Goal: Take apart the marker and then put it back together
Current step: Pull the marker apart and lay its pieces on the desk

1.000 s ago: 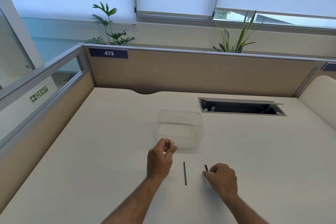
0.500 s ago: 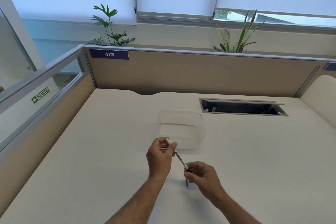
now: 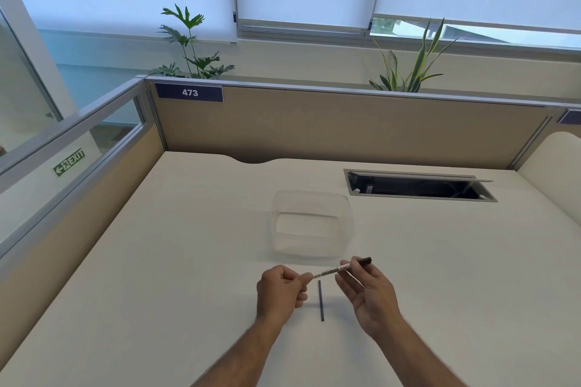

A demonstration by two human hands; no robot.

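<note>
I am holding the marker body (image 3: 333, 271) level above the table (image 3: 195, 254), my left hand (image 3: 279, 291) curled shut around its near end and my right hand (image 3: 366, 287) pinching its far part between thumb and fingertips, the remaining fingers spread apart. A dark end piece (image 3: 365, 260) is projecting past my right fingers. The thin dark ink core (image 3: 321, 300) is lying loose on the table between my wrists, just short of the clear plastic container (image 3: 312, 225). Risk, as I judge it: capping the barrel while the core remains outside, or nudging the core with a wrist so that it rolls away.
</note>
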